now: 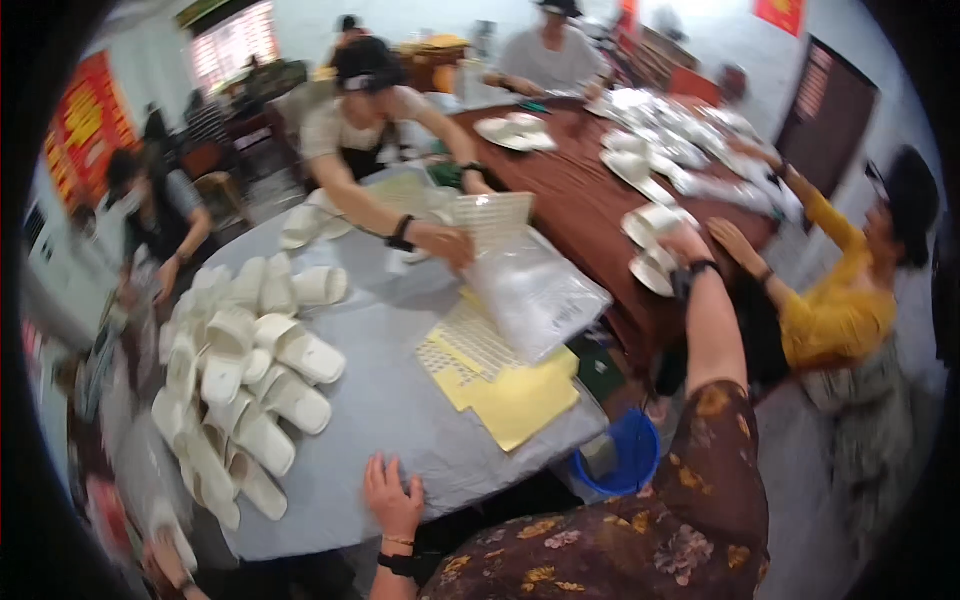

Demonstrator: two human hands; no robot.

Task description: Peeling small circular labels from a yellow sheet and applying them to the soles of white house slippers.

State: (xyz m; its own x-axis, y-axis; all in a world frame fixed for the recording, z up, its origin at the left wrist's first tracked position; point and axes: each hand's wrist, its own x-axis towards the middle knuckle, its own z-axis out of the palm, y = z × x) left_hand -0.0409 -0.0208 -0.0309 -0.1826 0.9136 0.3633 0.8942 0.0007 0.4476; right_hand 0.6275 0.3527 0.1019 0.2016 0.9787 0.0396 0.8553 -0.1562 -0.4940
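Observation:
My left hand [392,497] rests on the near edge of the grey-covered table [370,420], fingers apart, with nothing in it. My right arm stretches far out over the brown-covered table [570,190], where my right hand [685,247] is closed on a pair of white slippers [652,268] near that table's edge. My fingertips are partly hidden and a little blurred. A large heap of white slippers [290,395] lies to the left of my left hand. Yellow sticker sheets [515,405] and a clear plastic bag stack [545,295] lie to its right.
Across the grey table a co-worker [370,130] reaches over to the sheets and bags. On the right, a person in yellow [840,300] works by bagged slippers [670,130]. A blue bin [625,455] stands below the table's right corner. Another hand [165,560] shows at lower left.

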